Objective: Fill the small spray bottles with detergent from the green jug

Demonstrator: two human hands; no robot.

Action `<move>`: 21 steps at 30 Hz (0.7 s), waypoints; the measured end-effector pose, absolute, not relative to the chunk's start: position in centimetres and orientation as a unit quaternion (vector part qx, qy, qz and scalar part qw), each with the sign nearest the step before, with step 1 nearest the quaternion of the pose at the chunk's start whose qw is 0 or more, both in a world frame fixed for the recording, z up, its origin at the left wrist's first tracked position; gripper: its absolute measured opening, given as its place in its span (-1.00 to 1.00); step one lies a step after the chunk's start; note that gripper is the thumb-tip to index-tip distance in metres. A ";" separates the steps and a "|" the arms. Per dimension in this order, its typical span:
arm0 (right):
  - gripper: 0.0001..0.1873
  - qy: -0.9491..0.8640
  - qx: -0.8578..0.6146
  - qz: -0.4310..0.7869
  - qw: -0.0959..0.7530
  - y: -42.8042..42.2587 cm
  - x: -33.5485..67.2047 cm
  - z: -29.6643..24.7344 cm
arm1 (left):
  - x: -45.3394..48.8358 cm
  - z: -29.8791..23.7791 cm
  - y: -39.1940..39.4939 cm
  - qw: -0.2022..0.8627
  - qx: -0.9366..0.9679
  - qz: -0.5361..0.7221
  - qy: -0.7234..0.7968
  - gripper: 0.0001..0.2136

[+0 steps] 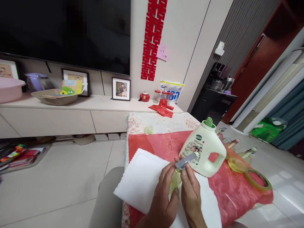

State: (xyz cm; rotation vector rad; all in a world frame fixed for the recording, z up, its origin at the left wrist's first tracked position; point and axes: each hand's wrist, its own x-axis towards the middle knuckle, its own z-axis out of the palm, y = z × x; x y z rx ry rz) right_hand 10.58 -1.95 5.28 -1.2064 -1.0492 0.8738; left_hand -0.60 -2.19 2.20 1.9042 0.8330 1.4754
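A small clear bottle (175,181) with pale yellow-green liquid stands between my hands over the white cloth (137,180). My left hand (163,194) wraps round its left side, fingertips near the neck. On the grey pump head (186,161), the fingers of my right hand (192,190) are closed at the collar, and the nozzle points up to the right. Just behind stands a large pale green detergent jug (201,148) with its spout uncovered. A light green cap (148,129) lies on the table's far left part.
A red plastic sheet (163,142) covers the flowered tablecloth (137,122). To the right are a roll of tape (267,183) and several pump bottles (237,166). Farther back, a low cabinet (102,106) holds a basket (57,98), picture frames and jars. A crumpled red bag (162,110) lies there too.
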 end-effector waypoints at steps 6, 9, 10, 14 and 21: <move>-0.56 -0.388 -0.523 0.393 0.649 -1.4 10.2 4.9 | -0.2 1.3 -2.5 0.332 0.692 0.531 0.359 -0.44; -0.52 -0.333 -0.500 0.406 0.688 -0.9 9.8 4.7 | 0.7 1.3 -2.4 0.346 0.657 0.554 0.376 -0.47; -0.48 -0.313 -0.499 0.411 0.696 -0.8 9.7 4.5 | 1.1 1.4 -2.3 0.347 0.642 0.567 0.381 -0.47; -0.40 -0.292 -0.509 0.405 0.701 -0.7 9.9 2.5 | 2.6 1.8 -1.7 0.325 0.610 0.600 0.402 -0.55; -0.47 -0.263 -0.522 0.402 0.704 -0.5 11.6 -1.6 | 3.8 0.7 -1.1 0.277 0.608 0.615 0.419 -0.56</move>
